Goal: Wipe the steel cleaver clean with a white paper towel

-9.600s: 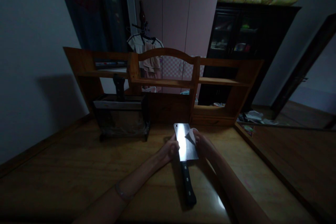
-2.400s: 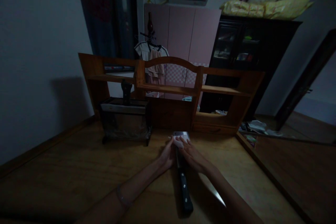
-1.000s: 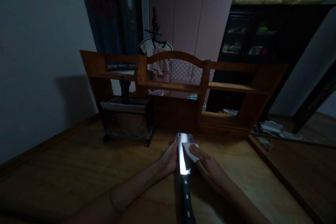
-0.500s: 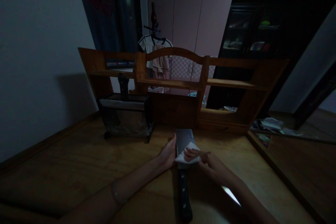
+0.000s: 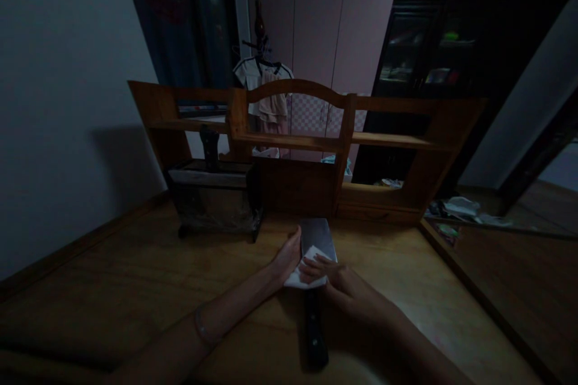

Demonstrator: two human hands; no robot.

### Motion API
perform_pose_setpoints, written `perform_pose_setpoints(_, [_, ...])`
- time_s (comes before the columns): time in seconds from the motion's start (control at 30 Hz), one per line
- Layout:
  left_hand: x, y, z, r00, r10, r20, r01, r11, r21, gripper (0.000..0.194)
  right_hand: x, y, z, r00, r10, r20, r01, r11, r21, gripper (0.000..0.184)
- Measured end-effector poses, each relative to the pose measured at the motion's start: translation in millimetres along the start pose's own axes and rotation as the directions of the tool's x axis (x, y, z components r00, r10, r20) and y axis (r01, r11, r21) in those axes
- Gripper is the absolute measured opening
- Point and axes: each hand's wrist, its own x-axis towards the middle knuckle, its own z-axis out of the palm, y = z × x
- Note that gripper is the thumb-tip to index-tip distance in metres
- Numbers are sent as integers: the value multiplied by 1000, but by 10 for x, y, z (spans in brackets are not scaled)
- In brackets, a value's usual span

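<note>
A cleaver (image 5: 319,236) with a broad metal blade and a black riveted handle (image 5: 315,331) lies ahead of me, its handle towards me. My left hand (image 5: 288,255) grips the blade by its left edge; the fingers beneath are hidden. Against the lower part of the blade, my right hand (image 5: 332,277) presses a folded white tissue (image 5: 294,280) with its fingers laid over it. The tissue covers the blade near the handle and reaches across to my left hand.
A knife block (image 5: 212,198) with one black-handled knife (image 5: 210,147) stands at the left on the wooden table (image 5: 217,271). A wooden shelf unit (image 5: 295,143) rises along the back edge. The table's raised right edge (image 5: 469,289) runs towards me.
My right hand and the tissue have slid left across the blade, baring more of its right side. My left hand stays at the blade's left edge. The view has shifted slightly.
</note>
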Motion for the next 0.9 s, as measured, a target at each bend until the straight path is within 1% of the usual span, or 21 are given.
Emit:
perform_pose_setpoints(0.07, [-13, -2, 36, 1000, -8, -13, 8, 1000, -25, 61, 3, 2, -15, 1000, 21, -9, -21, 999, 26, 39])
perform_pose_setpoints(0.2, [-29, -15, 95, 998, 46, -32, -48, 995, -84, 57, -88, 80, -157, 995, 99, -20, -96, 987, 126, 43])
perform_pose_setpoints(0.27, [-33, -14, 101, 995, 73, -70, -80, 991, -103, 54, -143, 118, -230, 990, 137, -26, -130, 974, 183, 48])
perform_pose_setpoints(0.37, [-36, -7, 100, 990, 62, -125, -76, 992, -105, 47, -213, 172, -306, 978, 205, -44, -187, 948, 257, 49])
perform_pose_setpoints(0.43, [-35, -6, 104, 985, 69, -161, -84, 993, -88, 41, -253, 230, -340, 959, 274, -66, -244, 926, 288, 46])
perform_pose_setpoints(0.47, [-34, -9, 106, 982, 82, -172, -96, 993, -72, 38, -271, 272, -353, 943, 319, -95, -281, 915, 290, 45])
perform_pose_setpoints(0.5, [-33, -16, 105, 977, 107, -182, -116, 992, -43, 35, -287, 322, -364, 916, 374, -143, -324, 903, 282, 44])
perform_pose_setpoints(0.53, [-34, -26, 102, 972, 140, -188, -143, 990, -3, 32, -301, 381, -374, 872, 436, -223, -375, 888, 266, 42])
perform_pose_setpoints(0.57, [-36, -39, 93, 966, 175, -192, -170, 985, 40, 31, -311, 446, -382, 802, 492, -338, -426, 868, 254, 41])
perform_pose_setpoints(0.6, [-40, -54, 81, 958, 209, -196, -196, 977, 83, 34, -318, 512, -389, 703, 531, -473, -466, 847, 256, 42])
perform_pose_setpoints(0.63, [-43, -71, 65, 950, 241, -196, -219, 968, 125, 42, -321, 578, -395, 606, 558, -567, -484, 824, 294, 41])
perform_pose_setpoints(0.67, [-47, -87, 47, 944, 266, -195, -237, 958, 160, 52, -321, 638, -400, 505, 588, -633, -470, 802, 370, 38])
perform_pose_setpoints(0.7, [-50, -101, 29, 940, 281, -193, -246, 951, 185, 60, -320, 692, -405, 406, 625, -667, -432, 774, 463, 36])
perform_pose_setpoints(0.73, [-49, -114, 12, 940, 287, -186, -248, 947, 204, 66, -317, 737, -409, 334, 669, -664, -370, 741, 560, 33])
perform_pose_setpoints(0.77, [-46, -125, -3, 940, 292, -175, -251, 941, 226, 70, -314, 772, -413, 282, 714, -641, -296, 700, 650, 33])
perform_pose_setpoints(0.8, [-40, -134, -14, 940, 300, -162, -255, 935, 246, 72, -312, 798, -417, 248, 754, -608, -221, 655, 723, 34])
perform_pose_setpoints(0.83, [-30, -141, -23, 940, 305, -150, -259, 929, 263, 72, -309, 814, -422, 229, 784, -577, -154, 614, 774, 35])
perform_pose_setpoints(0.9, [-6, -151, -34, 943, 306, -132, -259, 922, 287, 65, -307, 823, -435, 215, 812, -542, -67, 566, 822, 37])
